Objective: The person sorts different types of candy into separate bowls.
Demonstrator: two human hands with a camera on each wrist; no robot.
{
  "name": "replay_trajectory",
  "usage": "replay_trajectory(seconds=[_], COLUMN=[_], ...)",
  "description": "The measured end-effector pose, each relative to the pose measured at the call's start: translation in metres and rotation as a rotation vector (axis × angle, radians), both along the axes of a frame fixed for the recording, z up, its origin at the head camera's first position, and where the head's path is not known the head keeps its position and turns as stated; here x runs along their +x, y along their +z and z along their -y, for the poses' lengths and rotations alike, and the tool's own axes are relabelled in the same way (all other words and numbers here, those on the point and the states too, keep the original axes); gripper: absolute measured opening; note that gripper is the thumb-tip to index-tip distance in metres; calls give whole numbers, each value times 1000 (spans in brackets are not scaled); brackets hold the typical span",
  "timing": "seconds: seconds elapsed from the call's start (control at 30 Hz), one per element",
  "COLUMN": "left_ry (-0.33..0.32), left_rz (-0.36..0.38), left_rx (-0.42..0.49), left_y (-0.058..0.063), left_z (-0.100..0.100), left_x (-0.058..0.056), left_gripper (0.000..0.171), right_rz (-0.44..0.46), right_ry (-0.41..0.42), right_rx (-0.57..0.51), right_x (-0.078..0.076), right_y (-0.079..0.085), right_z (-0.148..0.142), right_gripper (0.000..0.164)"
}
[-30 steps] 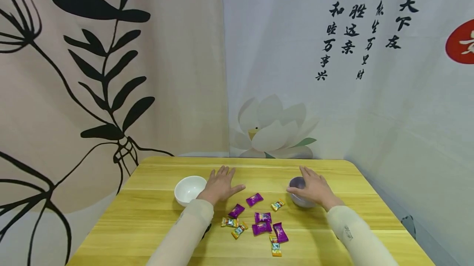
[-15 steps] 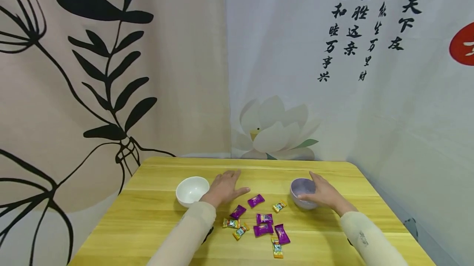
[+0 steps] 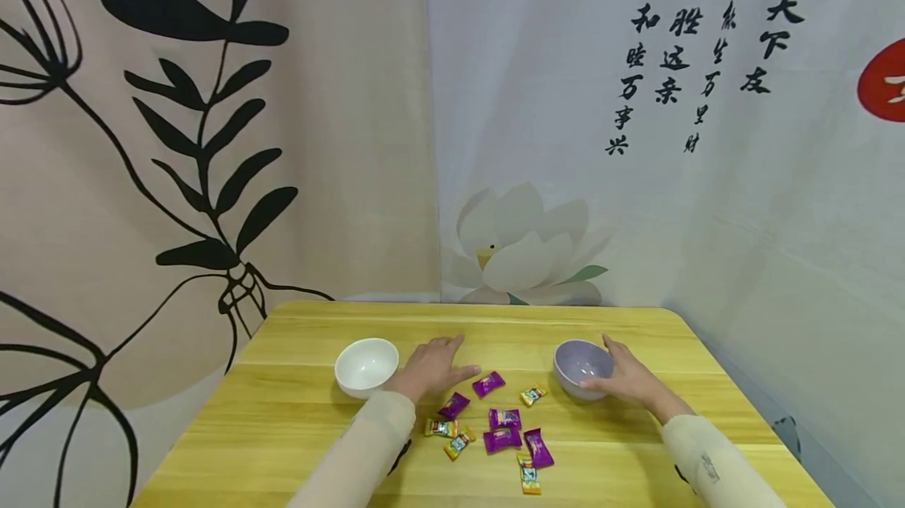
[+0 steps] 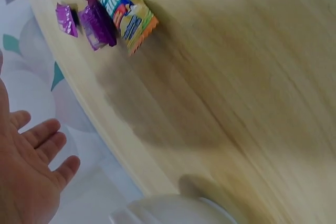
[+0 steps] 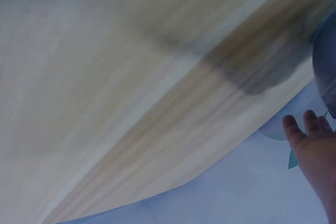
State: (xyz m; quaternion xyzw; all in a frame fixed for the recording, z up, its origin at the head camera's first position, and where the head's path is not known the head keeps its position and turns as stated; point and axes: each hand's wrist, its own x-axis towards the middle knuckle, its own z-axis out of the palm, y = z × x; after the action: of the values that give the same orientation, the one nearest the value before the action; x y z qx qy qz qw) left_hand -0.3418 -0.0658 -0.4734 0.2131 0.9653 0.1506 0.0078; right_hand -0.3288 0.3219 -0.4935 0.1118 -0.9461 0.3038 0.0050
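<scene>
1 round lavender ceramic-looking bowl [image 3: 581,368], probably stiff, breakable, best held by rim; right hand [image 3: 629,377], left hand [image 3: 429,370]: fingers open, empty.

Plain white round bowl [image 3: 366,367]; pale-purple round bowl [image 3: 576,361]. Purple-wrapped candies [image 3: 502,440]; yellow-wrapped candies [image 4: 127,17], orange ends, blue-green print, white lettering. Yellow wooden tabletop [image 3: 261,429]: streaked grain. Beige backdrop [image 3: 360,139]: black plant pattern.
</scene>
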Motion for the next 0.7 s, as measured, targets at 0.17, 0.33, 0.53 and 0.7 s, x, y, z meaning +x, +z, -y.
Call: replay_trajectory(seconds=[0.17, 0.33, 0.53, 0.7], left_ry=[-3, 4, 8, 2], left_rz=[27, 61, 72, 56], left_rx=[56, 93, 95, 116], left_y=[-6, -11, -19, -24], left_z=[-3, -6, -13, -19], left_x=[0, 0, -1, -1], left_gripper=[78, 74, 70, 67], right_rz=[54, 68, 64, 48], right_ry=[-9, -17, -16, -24], right_rx=[-67, -100, -102, -111], right_x=[4, 7, 8, 6], right_y=[-2, -6, -11, -15], right_z=[0, 2, 2, 1], right_gripper=[124, 126, 127, 124])
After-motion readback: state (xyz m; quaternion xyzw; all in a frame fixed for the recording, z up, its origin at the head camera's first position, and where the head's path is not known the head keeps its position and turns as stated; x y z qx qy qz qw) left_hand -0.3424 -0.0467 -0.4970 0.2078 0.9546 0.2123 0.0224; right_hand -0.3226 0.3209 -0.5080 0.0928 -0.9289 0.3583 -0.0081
